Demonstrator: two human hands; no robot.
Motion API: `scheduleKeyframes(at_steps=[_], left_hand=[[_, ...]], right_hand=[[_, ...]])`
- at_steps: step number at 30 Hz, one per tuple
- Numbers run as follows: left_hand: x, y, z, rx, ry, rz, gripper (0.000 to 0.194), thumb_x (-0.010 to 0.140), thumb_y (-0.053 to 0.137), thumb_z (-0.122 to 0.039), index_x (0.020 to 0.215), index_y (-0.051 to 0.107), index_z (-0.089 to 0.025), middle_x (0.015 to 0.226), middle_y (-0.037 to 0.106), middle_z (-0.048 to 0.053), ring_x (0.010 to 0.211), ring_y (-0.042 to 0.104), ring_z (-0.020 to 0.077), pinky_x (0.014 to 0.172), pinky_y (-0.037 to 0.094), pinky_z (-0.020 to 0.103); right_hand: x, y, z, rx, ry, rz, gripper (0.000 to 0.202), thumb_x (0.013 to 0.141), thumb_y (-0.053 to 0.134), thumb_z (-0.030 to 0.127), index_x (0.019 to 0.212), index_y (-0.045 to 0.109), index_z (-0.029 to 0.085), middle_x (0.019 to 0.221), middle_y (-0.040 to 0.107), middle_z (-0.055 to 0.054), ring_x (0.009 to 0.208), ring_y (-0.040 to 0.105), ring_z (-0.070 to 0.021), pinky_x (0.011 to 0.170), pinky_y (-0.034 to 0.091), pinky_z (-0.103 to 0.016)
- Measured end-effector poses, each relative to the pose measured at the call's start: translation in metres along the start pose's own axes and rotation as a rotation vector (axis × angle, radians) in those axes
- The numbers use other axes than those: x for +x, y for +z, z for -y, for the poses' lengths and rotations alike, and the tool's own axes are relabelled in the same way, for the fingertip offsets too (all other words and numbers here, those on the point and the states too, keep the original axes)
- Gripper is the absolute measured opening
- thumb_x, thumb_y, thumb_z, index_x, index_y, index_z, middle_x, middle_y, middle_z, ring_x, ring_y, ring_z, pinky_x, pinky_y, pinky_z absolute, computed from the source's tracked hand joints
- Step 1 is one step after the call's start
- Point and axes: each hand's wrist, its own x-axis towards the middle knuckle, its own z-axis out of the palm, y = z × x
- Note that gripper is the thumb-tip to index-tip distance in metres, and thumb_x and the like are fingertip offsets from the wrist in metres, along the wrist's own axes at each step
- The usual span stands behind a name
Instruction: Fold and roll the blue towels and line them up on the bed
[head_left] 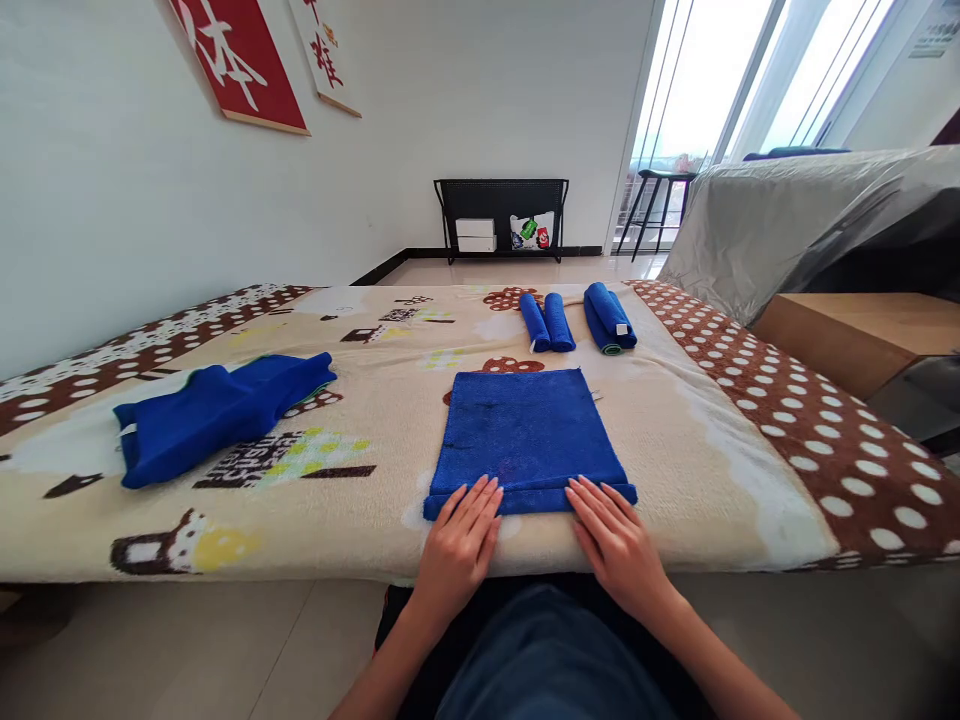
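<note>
A blue towel (529,425) lies flat in front of me, its near edge turned over into a narrow fold. My left hand (459,535) rests on the left part of that fold, fingers stretched out. On the right part of the fold lies my right hand (613,530), its fingers also extended and flat. Beyond the towel are two slim rolled blue towels (546,322) side by side, and right of them a thicker rolled blue towel (609,318) with a white tag. Far to the left, a crumpled blue towel (225,410) lies loosely heaped.
Everything lies on a patterned cream blanket (390,400) with brown dotted borders. Behind it, a black rack (501,200) stands by the wall. At the right are a cardboard box (847,330) and plastic-covered furniture (810,210). A stool (656,205) stands near the window.
</note>
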Motion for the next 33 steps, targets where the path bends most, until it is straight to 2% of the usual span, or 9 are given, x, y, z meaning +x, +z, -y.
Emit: scheduleKeyframes(at_steps=[3, 5, 7, 11, 13, 21, 24, 28, 33], left_hand=[[-0.025, -0.018, 0.027, 0.084, -0.079, -0.002, 0.05, 0.097, 0.051, -0.017, 0.147, 0.049, -0.021, 0.14, 0.062, 0.009, 0.137, 0.052, 0.0265, 0.118, 0.035, 0.049], [-0.03, -0.024, 0.027, 0.143, -0.133, -0.044, 0.048, 0.096, 0.054, -0.017, 0.143, 0.052, -0.02, 0.139, 0.063, 0.009, 0.137, 0.051, 0.0297, 0.12, 0.027, 0.056], [-0.023, -0.022, 0.011, 0.146, -0.133, -0.072, 0.047, 0.094, 0.053, -0.013, 0.141, 0.054, -0.018, 0.139, 0.063, 0.01, 0.138, 0.051, 0.0303, 0.121, 0.024, 0.057], [0.007, -0.005, -0.033, -0.04, 0.026, -0.023, 0.047, 0.093, 0.048, -0.007, 0.139, 0.053, -0.011, 0.139, 0.063, 0.012, 0.136, 0.054, 0.0244, 0.114, 0.04, 0.043], [0.014, 0.0, -0.038, -0.1, 0.02, -0.033, 0.041, 0.094, 0.048, -0.009, 0.134, 0.056, -0.01, 0.132, 0.067, 0.013, 0.129, 0.059, 0.0235, 0.108, 0.046, 0.04], [-0.011, -0.016, 0.01, 0.055, -0.196, -0.063, 0.038, 0.096, 0.051, -0.017, 0.133, 0.058, -0.017, 0.129, 0.069, 0.01, 0.122, 0.062, 0.026, 0.112, 0.035, 0.048], [0.005, -0.01, -0.012, 0.026, -0.179, -0.073, 0.036, 0.097, 0.05, -0.017, 0.132, 0.059, -0.016, 0.13, 0.069, 0.011, 0.127, 0.06, 0.0276, 0.117, 0.027, 0.052], [0.033, 0.006, -0.04, -0.098, -0.046, 0.01, 0.04, 0.097, 0.041, -0.012, 0.133, 0.059, -0.01, 0.134, 0.066, 0.013, 0.128, 0.059, 0.0215, 0.111, 0.039, 0.04], [0.013, 0.002, -0.004, -0.008, -0.133, 0.063, 0.039, 0.099, 0.045, -0.02, 0.136, 0.057, -0.015, 0.14, 0.062, 0.01, 0.133, 0.056, 0.0241, 0.11, 0.038, 0.043]], right_hand=[[-0.02, -0.013, -0.028, -0.07, 0.103, -0.04, 0.044, 0.101, 0.048, 0.023, 0.145, 0.052, 0.022, 0.138, 0.062, -0.007, 0.134, 0.055, -0.0219, 0.114, 0.041, -0.043], [-0.022, -0.015, -0.029, -0.106, 0.157, -0.082, 0.039, 0.1, 0.051, 0.025, 0.138, 0.059, 0.022, 0.133, 0.066, -0.007, 0.131, 0.057, -0.0239, 0.116, 0.037, -0.046], [-0.012, -0.011, -0.015, -0.088, 0.161, -0.129, 0.035, 0.098, 0.052, 0.021, 0.132, 0.063, 0.021, 0.13, 0.068, -0.007, 0.131, 0.057, -0.0247, 0.116, 0.035, -0.048], [0.022, 0.004, 0.03, 0.103, -0.004, -0.069, 0.037, 0.099, 0.047, 0.015, 0.132, 0.062, 0.018, 0.134, 0.065, -0.007, 0.132, 0.055, -0.021, 0.11, 0.042, -0.041], [0.03, 0.008, 0.038, 0.147, -0.014, -0.035, 0.035, 0.1, 0.047, 0.019, 0.131, 0.062, 0.017, 0.134, 0.065, -0.007, 0.13, 0.057, -0.0199, 0.108, 0.043, -0.039], [0.004, -0.006, -0.013, -0.081, 0.233, -0.086, 0.032, 0.101, 0.052, 0.028, 0.129, 0.064, 0.018, 0.128, 0.068, -0.008, 0.124, 0.061, -0.0236, 0.114, 0.031, -0.046], [0.015, -0.002, 0.008, -0.047, 0.183, -0.111, 0.031, 0.1, 0.051, 0.024, 0.127, 0.064, 0.017, 0.128, 0.068, -0.009, 0.127, 0.059, -0.0237, 0.116, 0.028, -0.046], [0.037, 0.012, 0.038, 0.109, 0.047, -0.008, 0.036, 0.101, 0.042, 0.02, 0.132, 0.061, 0.016, 0.135, 0.064, -0.006, 0.13, 0.056, -0.0186, 0.112, 0.036, -0.038], [0.023, 0.009, 0.0, -0.029, 0.224, 0.025, 0.036, 0.104, 0.044, 0.028, 0.133, 0.061, 0.017, 0.138, 0.062, -0.006, 0.131, 0.056, -0.0199, 0.113, 0.034, -0.04]])
